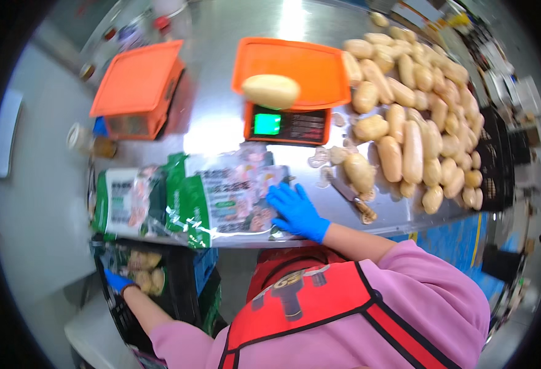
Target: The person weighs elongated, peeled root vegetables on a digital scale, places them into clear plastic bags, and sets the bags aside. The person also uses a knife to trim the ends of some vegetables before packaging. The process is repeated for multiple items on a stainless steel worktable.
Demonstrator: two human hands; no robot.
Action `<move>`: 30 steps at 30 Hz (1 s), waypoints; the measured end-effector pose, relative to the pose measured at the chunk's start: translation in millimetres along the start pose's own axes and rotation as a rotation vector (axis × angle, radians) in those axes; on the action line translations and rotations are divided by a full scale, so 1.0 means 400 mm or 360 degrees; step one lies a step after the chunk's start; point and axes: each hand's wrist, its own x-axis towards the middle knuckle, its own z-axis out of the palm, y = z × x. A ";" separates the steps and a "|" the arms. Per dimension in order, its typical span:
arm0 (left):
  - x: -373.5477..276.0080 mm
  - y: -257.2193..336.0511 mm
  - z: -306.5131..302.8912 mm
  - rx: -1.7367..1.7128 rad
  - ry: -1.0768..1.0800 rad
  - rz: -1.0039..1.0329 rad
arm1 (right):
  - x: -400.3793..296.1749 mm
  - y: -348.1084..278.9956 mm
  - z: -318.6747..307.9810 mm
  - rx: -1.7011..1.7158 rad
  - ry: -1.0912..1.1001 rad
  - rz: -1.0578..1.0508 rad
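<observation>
My right hand [298,212], in a blue glove, rests with spread fingers on the right edge of a stack of printed plastic bags [229,198] at the table's near edge. My left hand [117,280], also gloved, reaches into a black crate [178,276] below the table, beside a bag of lotus root pieces [149,276]; its fingers are largely hidden. A single lotus root segment [271,91] lies on the orange tray of a digital scale [293,64], whose display is lit green. A knife with a wooden handle [365,208] lies right of my right hand, beside trimmed ends.
A large heap of lotus root segments [411,138] covers the table's right side. A second orange scale [137,87] stands at the left, with a jar [79,138] near it. Another black crate [496,159] stands beyond the heap. The metal table's edge [247,242] runs close before me.
</observation>
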 end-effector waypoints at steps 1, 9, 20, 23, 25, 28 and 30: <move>-0.058 0.039 0.130 0.0391 0.0223 0.0482 | -0.001 0.001 0.007 -0.0030 0.0041 0.0063; -0.880 -0.181 0.649 0.0723 -0.1831 0.1140 | -0.028 0.070 -0.110 0.0607 0.0551 0.0176; -1.182 -0.270 0.719 0.1510 -0.1784 0.1581 | -0.507 0.589 -0.432 -0.0045 0.1756 0.1137; -1.137 -0.304 0.725 0.1493 -0.1793 0.1609 | -0.526 0.672 -0.473 0.0161 0.1821 0.1170; -1.108 -0.314 0.733 0.1506 -0.1839 0.1519 | -0.525 0.720 -0.507 0.0078 0.1757 0.1162; -1.119 -0.304 0.745 0.1537 -0.1814 0.1377 | -0.525 0.801 -0.529 0.0328 0.1604 0.1286; -1.126 -0.301 0.751 0.1539 -0.1787 0.1297 | -0.517 0.818 -0.547 0.0600 0.1604 0.1274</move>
